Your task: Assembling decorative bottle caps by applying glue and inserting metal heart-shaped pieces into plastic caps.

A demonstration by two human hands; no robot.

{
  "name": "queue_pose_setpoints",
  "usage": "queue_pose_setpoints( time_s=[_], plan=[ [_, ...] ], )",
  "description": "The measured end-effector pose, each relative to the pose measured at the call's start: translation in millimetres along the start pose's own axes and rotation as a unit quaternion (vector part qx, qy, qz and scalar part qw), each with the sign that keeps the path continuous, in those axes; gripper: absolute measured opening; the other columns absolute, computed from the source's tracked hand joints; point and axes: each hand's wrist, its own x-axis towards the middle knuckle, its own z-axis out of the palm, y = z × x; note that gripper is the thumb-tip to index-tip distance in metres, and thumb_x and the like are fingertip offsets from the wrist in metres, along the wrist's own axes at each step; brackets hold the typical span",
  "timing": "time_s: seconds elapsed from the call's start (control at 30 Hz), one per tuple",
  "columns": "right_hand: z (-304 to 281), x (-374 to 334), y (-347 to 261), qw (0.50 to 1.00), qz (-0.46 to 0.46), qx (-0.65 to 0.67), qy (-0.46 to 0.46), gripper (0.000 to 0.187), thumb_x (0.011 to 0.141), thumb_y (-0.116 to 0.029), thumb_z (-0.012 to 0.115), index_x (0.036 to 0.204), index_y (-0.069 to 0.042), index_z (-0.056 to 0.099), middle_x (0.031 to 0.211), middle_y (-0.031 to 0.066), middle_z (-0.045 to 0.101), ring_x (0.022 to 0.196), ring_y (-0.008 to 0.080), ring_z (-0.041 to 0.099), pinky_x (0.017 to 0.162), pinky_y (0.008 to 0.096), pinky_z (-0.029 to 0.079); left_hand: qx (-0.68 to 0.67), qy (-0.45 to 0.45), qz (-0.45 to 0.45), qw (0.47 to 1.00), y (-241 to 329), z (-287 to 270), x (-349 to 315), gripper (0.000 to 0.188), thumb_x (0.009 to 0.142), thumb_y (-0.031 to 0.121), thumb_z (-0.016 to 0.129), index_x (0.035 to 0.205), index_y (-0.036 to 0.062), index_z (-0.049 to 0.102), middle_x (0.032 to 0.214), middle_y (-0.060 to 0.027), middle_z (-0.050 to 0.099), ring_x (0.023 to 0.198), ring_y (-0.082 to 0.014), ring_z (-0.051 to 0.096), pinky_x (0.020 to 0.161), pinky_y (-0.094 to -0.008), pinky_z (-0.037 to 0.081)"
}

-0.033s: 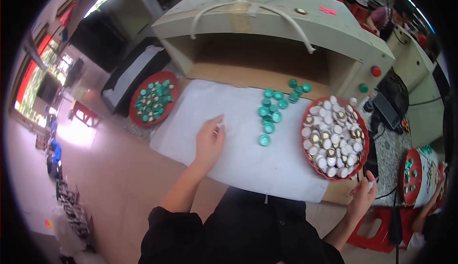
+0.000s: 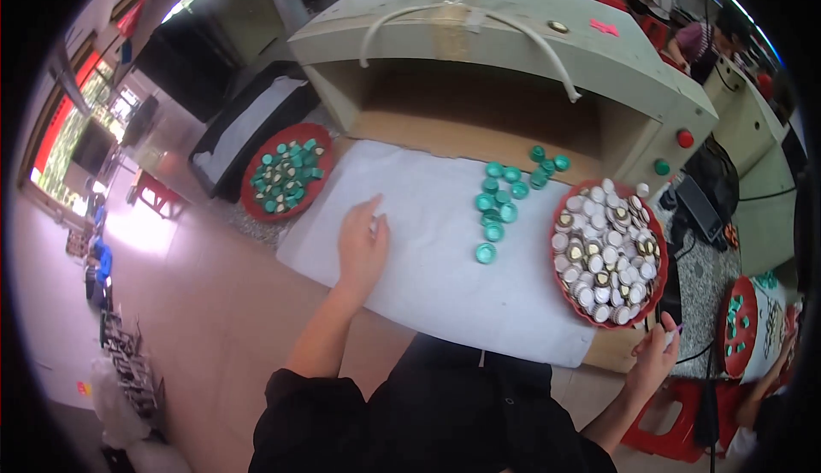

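Note:
My left hand (image 2: 363, 246) is over the left part of a white sheet (image 2: 428, 289), thumb and fingers apart. A small pale spot shows between its fingertips, too small to name. To its right, several green caps (image 2: 492, 216) lie in a loose, roughly vertical group, some with their hollow side up. My right hand (image 2: 654, 360) is closed beside the near right edge of the table, just below a red scalloped bowl (image 2: 556, 289) heaped with white and gold round caps (image 2: 603, 255). Something thin with a purple end pokes out of its fingers; its kind is not clear.
A second red bowl (image 2: 248, 202) at the left holds green and gold caps. Behind the sheet stands a cream metal housing (image 2: 513, 32) with an open front, a white tube, and red and green buttons. Farther right are a red stool (image 2: 676, 417) and a co-worker's arm (image 2: 774, 362).
My left hand has moved a little to the left over the sheet. The whole view has shifted slightly; the caps and bowls keep their places.

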Motion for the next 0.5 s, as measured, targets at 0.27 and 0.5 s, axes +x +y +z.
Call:
queue_pose_setpoints(
  time_s=[0.27, 0.5],
  plan=[
    [48.5, -25.5, -9.3, 0.992, -0.019, -0.008, -0.121, 0.016, 0.081, -0.007, 0.048, 0.095, 0.001, 0.050, 0.059, -0.0015, 0.044, 0.045, 0.0027, 0.036, 0.040, 0.0158, 0.026, 0.395, 0.005, -0.002, 0.919, -137.6, -79.4, 8.5, 0.036, 0.069, 0.016, 0.062, 0.102, 0.0064, 0.053, 0.101, -0.0104, 0.050, 0.100, -0.0269, 0.041, 0.087, -0.0455, 0.028],
    [64.5, -43.0, -13.5, 0.985, -0.040, -0.018, -0.167, 0.013, 0.081, -0.007, 0.049, 0.091, 0.001, 0.051, 0.061, -0.0010, 0.046, 0.045, 0.0030, 0.037, 0.041, 0.0155, 0.027, 0.333, 0.038, 0.054, 0.941, -158.3, -70.5, 20.2, 0.016, 0.066, 0.008, 0.060, 0.082, 0.0067, 0.056, 0.083, -0.0053, 0.054, 0.087, -0.0239, 0.046, 0.075, -0.0386, 0.033]
  ],
)
